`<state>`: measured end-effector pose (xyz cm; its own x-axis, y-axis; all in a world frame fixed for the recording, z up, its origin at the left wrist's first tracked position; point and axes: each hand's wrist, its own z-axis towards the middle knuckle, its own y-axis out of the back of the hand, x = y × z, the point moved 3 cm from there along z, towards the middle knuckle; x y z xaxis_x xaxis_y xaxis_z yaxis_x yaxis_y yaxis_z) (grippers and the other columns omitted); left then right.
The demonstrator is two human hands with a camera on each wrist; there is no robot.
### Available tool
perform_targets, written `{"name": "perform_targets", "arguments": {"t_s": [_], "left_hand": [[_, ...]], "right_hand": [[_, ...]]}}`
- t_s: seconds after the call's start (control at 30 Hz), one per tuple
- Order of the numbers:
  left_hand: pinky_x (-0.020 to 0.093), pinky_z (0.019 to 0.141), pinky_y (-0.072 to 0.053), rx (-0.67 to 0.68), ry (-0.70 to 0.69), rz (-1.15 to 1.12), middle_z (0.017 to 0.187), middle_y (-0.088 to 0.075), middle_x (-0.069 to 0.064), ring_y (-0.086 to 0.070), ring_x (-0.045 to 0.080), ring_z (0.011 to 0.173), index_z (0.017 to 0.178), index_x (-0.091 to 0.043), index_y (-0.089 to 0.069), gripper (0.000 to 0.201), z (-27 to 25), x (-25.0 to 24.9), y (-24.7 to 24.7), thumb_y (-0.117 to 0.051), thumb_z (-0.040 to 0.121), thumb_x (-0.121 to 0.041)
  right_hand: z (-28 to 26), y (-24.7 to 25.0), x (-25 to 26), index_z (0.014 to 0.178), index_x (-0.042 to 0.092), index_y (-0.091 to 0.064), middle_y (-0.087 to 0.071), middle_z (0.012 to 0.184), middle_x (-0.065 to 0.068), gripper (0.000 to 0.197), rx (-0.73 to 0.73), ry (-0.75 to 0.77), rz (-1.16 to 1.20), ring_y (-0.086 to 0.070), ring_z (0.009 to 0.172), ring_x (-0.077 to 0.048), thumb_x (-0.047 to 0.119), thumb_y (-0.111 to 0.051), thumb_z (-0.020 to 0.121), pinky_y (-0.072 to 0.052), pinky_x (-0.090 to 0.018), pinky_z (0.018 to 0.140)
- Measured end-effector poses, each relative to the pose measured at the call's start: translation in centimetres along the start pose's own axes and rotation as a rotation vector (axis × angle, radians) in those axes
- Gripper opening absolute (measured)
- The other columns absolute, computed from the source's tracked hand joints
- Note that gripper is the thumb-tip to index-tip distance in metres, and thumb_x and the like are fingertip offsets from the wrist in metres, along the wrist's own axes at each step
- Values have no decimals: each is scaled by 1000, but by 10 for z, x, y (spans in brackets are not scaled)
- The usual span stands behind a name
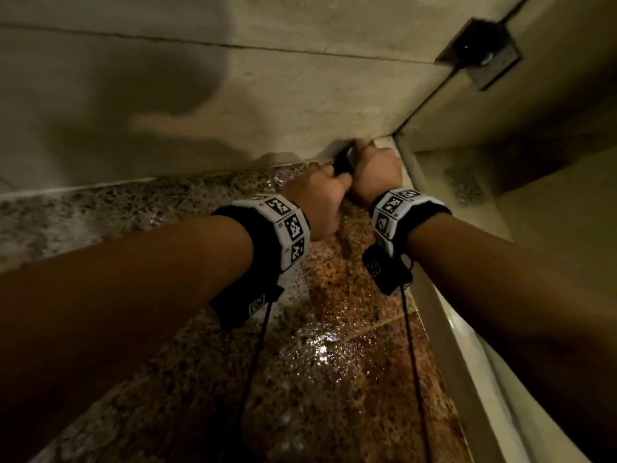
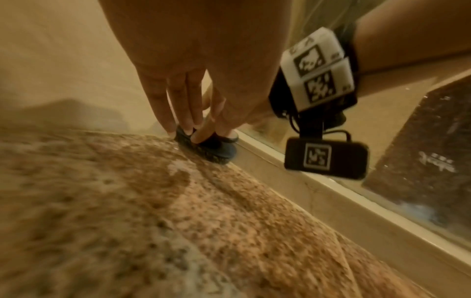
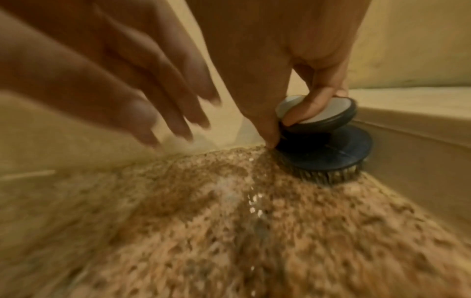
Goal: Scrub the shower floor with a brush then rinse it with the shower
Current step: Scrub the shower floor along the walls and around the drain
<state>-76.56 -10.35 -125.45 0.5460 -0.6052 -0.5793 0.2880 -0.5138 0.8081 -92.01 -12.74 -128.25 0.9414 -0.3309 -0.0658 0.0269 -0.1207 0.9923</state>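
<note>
Right wrist view showed the brush (image 3: 328, 145) bristles-down on the wet speckled shower floor (image 3: 229, 231), jammed into the corner where the wall (image 3: 76, 141) met the curb (image 3: 407, 129) under the glass panel (image 2: 382, 181). Its stubby axis stood nearly upright, round knob on top. Your right hand (image 3: 293, 70) sat directly over it, thumb and fingers pinched round the knob. Your left hand (image 3: 114, 80) was alongside to the left, fingers straight and loosely spread; left wrist view put their tips at the brush base, though contact was too blurred to confirm. Head view had both hands (image 1: 344, 182) packed into that corner, right one nearer the glass. My read: scrubbing was mid-way, and the only free direction for your stroke was back toward you along the curb, away from the wall
</note>
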Motion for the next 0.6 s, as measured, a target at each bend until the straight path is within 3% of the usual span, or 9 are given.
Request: {"name": "perform_targets", "arguments": {"t_s": [0.17,0.27,0.37,0.53,0.6], "left_hand": [[40,85,-42,-96,21,59,118,-50,19,-49,37,109,124,-5,-46,41,-5,10,9,-52,86,-17],[41,89,-46,4,6,78,122,-49,15,-49,34,112,124,-8,-46,39,-4,1,-1,-51,87,-17],[40,93,-46,59,38,82,133,-44,13,-50,32,116,130,-11,-43,40,1,-8,1,-50,90,-17],[38,86,-44,16,34,85,123,-50,15,-52,34,111,123,-9,-47,36,-7,-9,9,-52,89,-19],[38,88,-44,8,62,92,122,-52,16,-52,34,110,122,-8,-49,37,-11,-1,10,-55,88,-22]], "right_hand": [[-26,-9,-18,137,4,-38,-60,115,-25,63,153,-24,-87,-56,103,-43,36,-60,87,-44,-41,76],[-77,-7,-31,144,4,-34,-63,113,-23,68,213,22,-177,-58,102,-42,35,-60,89,-44,-40,74],[-114,-9,-50,148,12,-32,-65,112,-21,77,276,-6,-147,-61,102,-38,42,-65,85,-47,-39,78],[-96,-4,-26,126,15,-51,-67,107,-17,60,157,-148,73,-63,98,-36,44,-72,78,-49,-36,77],[-105,-8,11,123,18,-53,-68,101,-12,54,135,-52,171,-65,91,-34,45,-70,78,-51,-34,74]]}}
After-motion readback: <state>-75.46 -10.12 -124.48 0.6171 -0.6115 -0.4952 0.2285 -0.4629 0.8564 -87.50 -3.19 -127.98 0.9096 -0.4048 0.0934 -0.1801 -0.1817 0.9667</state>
